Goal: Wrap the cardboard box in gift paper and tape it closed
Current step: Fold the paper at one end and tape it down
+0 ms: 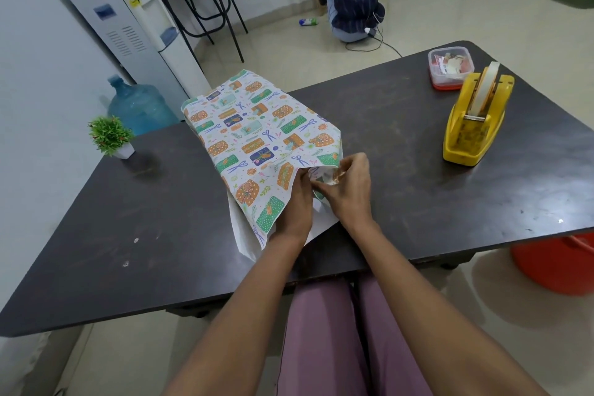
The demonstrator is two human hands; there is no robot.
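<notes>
On the dark table (pixel 401 145), right of our wrapped box (pixel 257 138), a yellow tape dispenser (pixel 475 122); the box runs away from us, our left hand (pixel 294 202) and right hand (pixel 348 190) together pinching its near-end paper flaps

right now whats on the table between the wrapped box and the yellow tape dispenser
Nothing: in the head view the dark table is bare between the paper-wrapped box and the yellow tape dispenser. The lidded plastic container sits farther back, beside the dispenser.

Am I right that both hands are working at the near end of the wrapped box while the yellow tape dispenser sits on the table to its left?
Not quite: the head view shows the tape dispenser to the right of the wrapped box, not its left. The left hand and right hand are indeed at its near end, on the table.
</notes>
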